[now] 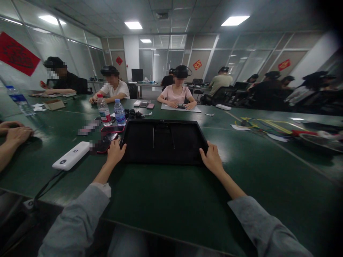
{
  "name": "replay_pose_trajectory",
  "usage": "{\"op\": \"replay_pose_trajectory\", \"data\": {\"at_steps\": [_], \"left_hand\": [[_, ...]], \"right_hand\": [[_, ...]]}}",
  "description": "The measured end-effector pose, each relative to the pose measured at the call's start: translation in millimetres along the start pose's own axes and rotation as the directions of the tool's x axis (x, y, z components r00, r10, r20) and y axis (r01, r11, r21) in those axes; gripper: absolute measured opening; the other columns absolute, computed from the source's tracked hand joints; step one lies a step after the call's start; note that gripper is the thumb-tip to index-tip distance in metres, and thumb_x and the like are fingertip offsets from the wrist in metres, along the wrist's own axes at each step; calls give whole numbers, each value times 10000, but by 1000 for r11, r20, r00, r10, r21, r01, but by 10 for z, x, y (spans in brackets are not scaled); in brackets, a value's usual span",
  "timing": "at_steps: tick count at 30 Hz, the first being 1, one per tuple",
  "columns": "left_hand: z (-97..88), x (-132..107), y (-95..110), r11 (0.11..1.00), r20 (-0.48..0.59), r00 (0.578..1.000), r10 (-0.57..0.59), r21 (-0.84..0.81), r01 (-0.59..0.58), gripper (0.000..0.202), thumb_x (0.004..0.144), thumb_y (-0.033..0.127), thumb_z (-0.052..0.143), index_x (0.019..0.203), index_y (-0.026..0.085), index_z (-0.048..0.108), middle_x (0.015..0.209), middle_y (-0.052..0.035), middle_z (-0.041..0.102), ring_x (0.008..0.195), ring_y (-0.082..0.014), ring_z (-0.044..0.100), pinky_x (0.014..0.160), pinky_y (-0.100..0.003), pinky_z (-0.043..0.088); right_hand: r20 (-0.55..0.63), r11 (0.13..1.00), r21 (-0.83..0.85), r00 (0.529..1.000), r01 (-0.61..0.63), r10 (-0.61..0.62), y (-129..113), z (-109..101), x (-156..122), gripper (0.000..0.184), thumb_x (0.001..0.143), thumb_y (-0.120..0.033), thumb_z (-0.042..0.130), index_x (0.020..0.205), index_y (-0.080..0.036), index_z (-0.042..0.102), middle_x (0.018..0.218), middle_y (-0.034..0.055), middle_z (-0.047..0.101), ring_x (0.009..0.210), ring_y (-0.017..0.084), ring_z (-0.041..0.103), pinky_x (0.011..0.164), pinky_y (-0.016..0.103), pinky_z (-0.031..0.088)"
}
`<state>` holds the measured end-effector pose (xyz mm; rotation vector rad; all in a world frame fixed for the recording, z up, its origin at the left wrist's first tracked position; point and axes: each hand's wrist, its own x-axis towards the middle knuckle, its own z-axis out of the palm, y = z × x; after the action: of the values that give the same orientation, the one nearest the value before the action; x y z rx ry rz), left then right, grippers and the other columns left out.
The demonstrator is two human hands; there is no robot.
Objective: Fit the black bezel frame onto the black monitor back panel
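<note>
A black rectangular panel (163, 142) with a raised rim lies before me on the green table. It resembles a monitor or a shallow tray; I cannot tell which. A small pale mark sits on its far rim, and two thin light lines run across its middle. My left hand (115, 152) grips the panel's left edge, thumb towards the inside. At the opposite edge, my right hand (211, 157) is closed on the side in the same way. Beside my left hand lies a dark phone-like item (105, 142) with a red edge.
A white power bank (72, 156) with a cable lies left. Two bottles, one red-capped (104, 111) and one blue-capped (119, 113), stand behind the panel's left corner. Another person's hands (17, 135) rest far left. Wires (264, 125) lie right. Several people sit around.
</note>
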<state>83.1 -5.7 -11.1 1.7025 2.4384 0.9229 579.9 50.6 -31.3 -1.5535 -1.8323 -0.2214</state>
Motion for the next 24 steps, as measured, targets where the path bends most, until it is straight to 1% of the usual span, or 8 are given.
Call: {"op": "replay_pose_trajectory", "data": {"at_steps": [7, 9, 11, 13, 16, 18, 20, 24], "left_hand": [[-12, -8, 7, 1000, 12, 1000, -10, -14, 10, 577, 1001, 437, 508, 1494, 140, 461, 1487, -231, 501, 1364, -380, 541, 1075, -556, 475], [-11, -8, 7, 1000, 12, 1000, -6, -12, 6, 583, 1000, 435, 507, 1494, 129, 461, 1485, -235, 503, 1365, -382, 540, 1080, -557, 472], [-6, -4, 5, 1000, 8, 1000, -5, -12, 5, 587, 996, 434, 512, 1494, 126, 464, 1492, -235, 500, 1374, -381, 535, 1084, -553, 470], [0, 6, -2, 1000, 11, 1000, -5, -17, 5, 588, 992, 435, 516, 1496, 136, 465, 1508, -228, 496, 1379, -375, 535, 1081, -545, 475], [3, 31, -24, 1000, 35, 999, -17, -17, 18, 565, 1000, 433, 499, 1496, 163, 482, 1508, -208, 526, 1388, -360, 537, 1082, -532, 477], [-1, 49, -41, 999, 62, 998, -31, -7, 32, 538, 1006, 419, 489, 1480, 166, 510, 1483, -198, 570, 1393, -351, 538, 1102, -519, 463], [-7, 61, -53, 999, 89, 995, -43, -2, 44, 524, 1006, 408, 491, 1467, 163, 531, 1466, -190, 601, 1392, -345, 543, 1117, -507, 450], [-16, 81, -62, 997, 106, 992, -73, -1, 74, 546, 998, 434, 501, 1473, 168, 533, 1435, -185, 635, 1367, -346, 570, 1109, -489, 453]], "right_hand": [[12, 1000, 19, 1000, -17, 17, 23, 21, 1, 742, 997, -523, 365, 1516, 8, 383, 1374, 304, 514, 1340, 401, 494, 1118, 582, 432], [21, 998, 52, 999, -31, 30, 47, 41, 5, 753, 987, -524, 385, 1521, 6, 377, 1407, 308, 508, 1375, 398, 479, 1145, 577, 409], [29, 989, 120, 996, -85, 82, 102, 66, 17, 749, 975, -507, 402, 1529, -4, 373, 1452, 303, 501, 1404, 386, 473, 1174, 561, 387], [49, 959, 213, 982, -186, 180, 193, 92, 36, 739, 953, -488, 434, 1529, -27, 387, 1447, 283, 537, 1381, 371, 517, 1176, 551, 394], [102, 880, 354, 948, -317, 301, 366, 122, 68, 716, 890, -488, 525, 1474, -77, 481, 1346, 247, 634, 1284, 363, 609, 1135, 560, 445], [119, 833, 444, 944, -329, 309, 461, 139, 83, 667, 851, -500, 575, 1405, -128, 561, 1285, 212, 678, 1232, 349, 644, 1103, 566, 479], [115, 802, 510, 949, -310, 294, 515, 157, 89, 610, 831, -518, 605, 1339, -181, 617, 1242, 171, 707, 1195, 328, 668, 1075, 564, 507], [116, 773, 555, 949, -307, 294, 522, 173, 75, 536, 811, -532, 635, 1254, -233, 668, 1215, 125, 728, 1181, 308, 680, 1076, 554, 513]]}}
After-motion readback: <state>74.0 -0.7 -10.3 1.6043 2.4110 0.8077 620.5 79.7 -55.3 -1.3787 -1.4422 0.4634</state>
